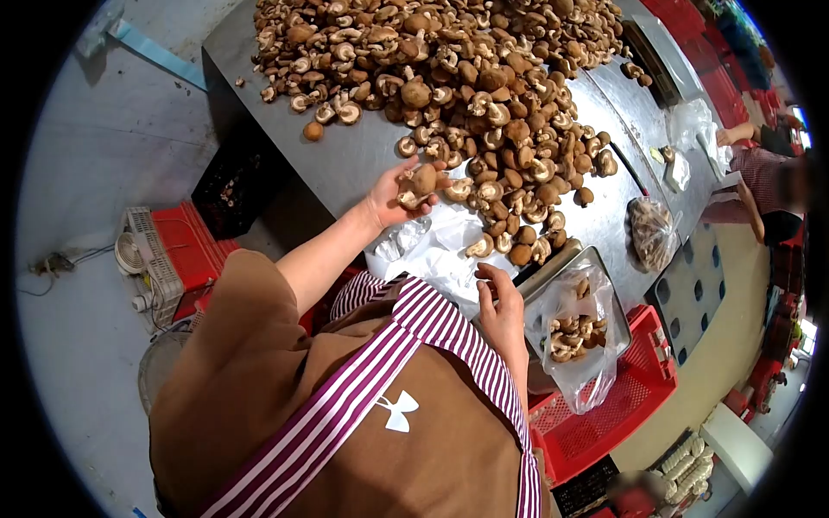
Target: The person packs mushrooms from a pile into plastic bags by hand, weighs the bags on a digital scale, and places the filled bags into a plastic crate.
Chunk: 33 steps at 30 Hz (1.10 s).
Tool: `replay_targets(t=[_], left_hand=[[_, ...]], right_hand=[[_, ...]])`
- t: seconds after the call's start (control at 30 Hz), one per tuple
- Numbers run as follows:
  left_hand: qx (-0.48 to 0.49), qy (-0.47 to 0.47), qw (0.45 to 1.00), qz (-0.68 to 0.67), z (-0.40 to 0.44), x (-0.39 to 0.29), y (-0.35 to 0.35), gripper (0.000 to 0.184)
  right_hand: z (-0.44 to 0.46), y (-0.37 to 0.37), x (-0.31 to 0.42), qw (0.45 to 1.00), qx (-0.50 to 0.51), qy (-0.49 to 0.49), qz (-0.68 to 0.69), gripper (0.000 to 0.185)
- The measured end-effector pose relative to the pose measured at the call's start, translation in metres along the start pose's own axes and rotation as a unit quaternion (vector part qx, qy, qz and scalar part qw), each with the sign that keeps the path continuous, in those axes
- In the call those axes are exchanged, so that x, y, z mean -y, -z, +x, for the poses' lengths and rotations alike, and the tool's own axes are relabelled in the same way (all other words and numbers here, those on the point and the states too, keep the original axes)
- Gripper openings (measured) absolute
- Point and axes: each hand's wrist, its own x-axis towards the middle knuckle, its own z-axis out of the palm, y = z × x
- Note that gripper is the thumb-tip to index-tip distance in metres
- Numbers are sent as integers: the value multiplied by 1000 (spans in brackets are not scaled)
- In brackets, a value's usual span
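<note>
My left hand [389, 197] is raised over the near edge of the metal table, its fingers curled around shiitake mushrooms [423, 180]. At least one brown cap and a pale stem show in that palm. Lower down, my right hand [503, 311] has bent fingers with the thumb apart, and nothing shows in it. It is beside a white plastic bag [449, 246] lying at the table edge. Loose shiitake from a large pile [484, 95] reach close to both hands. Right of my right hand, a clear bag of mushrooms [574, 337] rests in a metal tray [617, 298].
A red crate [596, 427] stands below the tray. Another filled bag [652, 233] sits on the metal table [294, 151] at the right. A co-worker [760, 177] stands beyond it. Red and white crates [177, 250] are on the floor at left.
</note>
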Motion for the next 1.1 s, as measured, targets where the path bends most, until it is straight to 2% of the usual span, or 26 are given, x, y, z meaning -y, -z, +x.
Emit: replay_targets(t=[0.07,0.17,0.2,0.27,0.37,0.47,0.53,0.6,0.67,0.73,0.77,0.83,0.87,0.9,0.93,0.97,1.03,1.07,1.1], left_hand=[[80,35,996,-29,-6,2,-9,43],[98,18,995,25,-17,0,0,46],[94,4,995,18,-25,-3,7,46],[62,-31,992,106,-57,-15,29,46],[-108,-83,970,201,-125,-29,85,41],[-321,-82,903,275,-192,-14,125,33],[-392,-69,862,314,-231,18,186,27],[-367,63,832,411,-271,42,276,34],[-368,251,720,532,-279,74,350,36],[-518,148,488,686,-293,115,337,35],[-514,142,487,691,-288,110,323,35],[-563,62,521,639,-270,89,276,33],[-521,-11,579,627,-254,64,231,36],[-535,-87,566,621,-233,45,230,31],[-510,-226,552,620,-210,27,186,23],[-492,-295,480,663,-185,4,179,19],[-434,-411,457,659,-140,-52,146,26],[-420,-460,423,658,-120,-78,129,31],[-438,-458,408,657,-104,-105,114,39]], right_hand=[[0,-3,-4,1000,-7,24,-9,29],[-2,0,10,1000,16,-16,-1,29],[-2,-2,7,999,30,-12,-6,29],[-4,-9,-3,1000,6,11,-3,29],[-6,-12,2,998,43,-49,4,29],[-5,-15,5,996,74,-46,-33,29],[-4,-19,6,994,94,-37,-49,29],[1,-22,9,991,110,-16,-68,28],[7,-24,11,991,113,1,-71,26],[9,-23,29,991,111,1,-78,25],[10,-24,30,992,108,4,-70,25],[11,-23,27,992,106,20,-72,28],[10,-22,30,991,108,16,-74,28],[10,-23,23,992,101,28,-64,27],[9,-24,19,992,100,34,-64,27],[8,-25,11,993,95,35,-62,27],[5,-25,4,994,86,38,-48,25],[4,-24,1,995,82,43,-48,25],[2,-23,1,995,78,37,-44,25]])
